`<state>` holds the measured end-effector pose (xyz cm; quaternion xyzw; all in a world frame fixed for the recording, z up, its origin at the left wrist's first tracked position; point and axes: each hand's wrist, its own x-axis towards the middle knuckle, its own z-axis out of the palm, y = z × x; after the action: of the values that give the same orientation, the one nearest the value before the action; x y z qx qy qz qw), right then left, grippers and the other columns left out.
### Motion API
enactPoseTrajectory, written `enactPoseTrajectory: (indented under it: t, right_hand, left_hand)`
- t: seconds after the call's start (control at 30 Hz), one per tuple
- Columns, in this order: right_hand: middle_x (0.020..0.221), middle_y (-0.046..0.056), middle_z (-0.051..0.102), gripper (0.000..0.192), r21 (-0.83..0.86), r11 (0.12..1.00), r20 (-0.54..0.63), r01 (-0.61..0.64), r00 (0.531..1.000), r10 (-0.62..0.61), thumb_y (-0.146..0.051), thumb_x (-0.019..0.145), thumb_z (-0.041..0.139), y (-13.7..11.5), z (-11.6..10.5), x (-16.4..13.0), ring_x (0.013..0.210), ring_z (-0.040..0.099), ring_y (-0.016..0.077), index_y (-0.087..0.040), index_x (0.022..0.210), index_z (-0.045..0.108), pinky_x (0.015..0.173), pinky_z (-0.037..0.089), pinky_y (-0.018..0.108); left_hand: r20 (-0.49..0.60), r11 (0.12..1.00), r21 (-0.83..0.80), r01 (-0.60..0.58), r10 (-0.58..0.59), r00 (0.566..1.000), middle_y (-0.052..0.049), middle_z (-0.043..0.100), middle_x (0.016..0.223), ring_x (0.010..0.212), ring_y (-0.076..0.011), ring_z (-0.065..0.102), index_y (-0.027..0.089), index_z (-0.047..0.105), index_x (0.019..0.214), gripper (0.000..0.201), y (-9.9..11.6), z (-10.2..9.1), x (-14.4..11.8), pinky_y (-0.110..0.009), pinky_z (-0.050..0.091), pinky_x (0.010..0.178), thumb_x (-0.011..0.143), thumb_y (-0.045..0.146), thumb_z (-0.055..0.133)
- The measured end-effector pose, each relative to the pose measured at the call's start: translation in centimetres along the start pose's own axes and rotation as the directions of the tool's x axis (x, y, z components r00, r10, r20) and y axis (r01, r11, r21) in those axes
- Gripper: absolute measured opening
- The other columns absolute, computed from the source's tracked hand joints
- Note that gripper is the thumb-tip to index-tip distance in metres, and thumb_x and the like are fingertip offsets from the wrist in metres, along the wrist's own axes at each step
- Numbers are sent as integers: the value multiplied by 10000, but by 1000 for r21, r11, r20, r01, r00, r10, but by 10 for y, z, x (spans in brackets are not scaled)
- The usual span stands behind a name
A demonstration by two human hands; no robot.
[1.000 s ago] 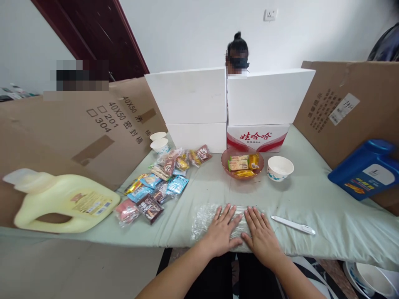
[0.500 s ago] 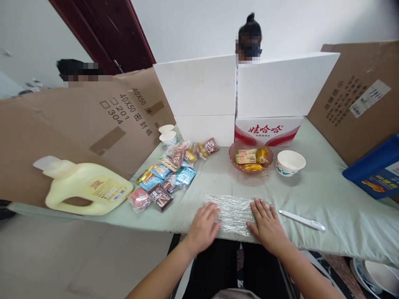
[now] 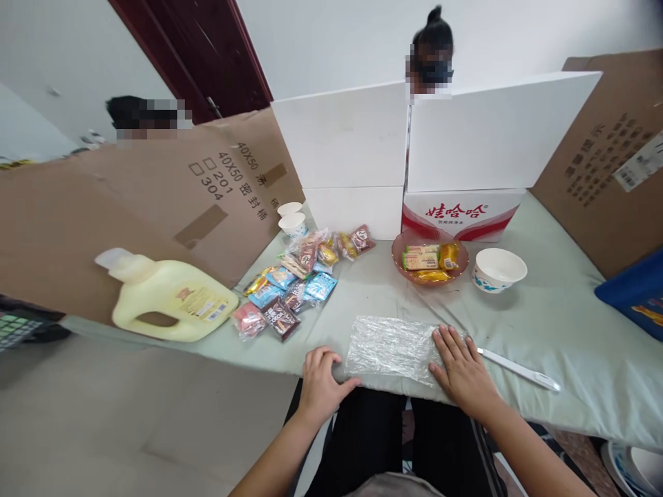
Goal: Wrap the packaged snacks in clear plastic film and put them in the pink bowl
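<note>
Showing clear crinkled wrap flat at nr edge of tbl. Covering its R end w/ R hand, palm down, w/o grasp. Holding L hand at L edge, fingers loosely curled on nothing visible; can't tell re thumb contact. Prob. mid-smoothing. Calling next for light pinch at L edge, w/ R palm as anchor, clear of slim white tool.

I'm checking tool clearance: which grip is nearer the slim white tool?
Right. The right grip lies on the right end of the clear wrap, just left of the slim white tool; the left grip is farther off, by the wrap's left end.
</note>
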<state>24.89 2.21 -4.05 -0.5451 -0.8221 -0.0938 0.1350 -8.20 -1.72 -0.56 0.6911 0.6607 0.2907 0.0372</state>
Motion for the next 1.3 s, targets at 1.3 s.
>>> enactPoseTrajectory:
  t: [1.3]
  right_hand:
    - [1520,92,339,609,-2,1000,9,31,999,-31,-461,975,274,4,-2,0,1418,243,252,-184,1512,202,1121,208,493]
  left_hand:
    - [405,508,-781,364,-32,914,4,606,763,565,-100,550,183,509,808,266,7,1,17,-245,444,579,876,436,561]
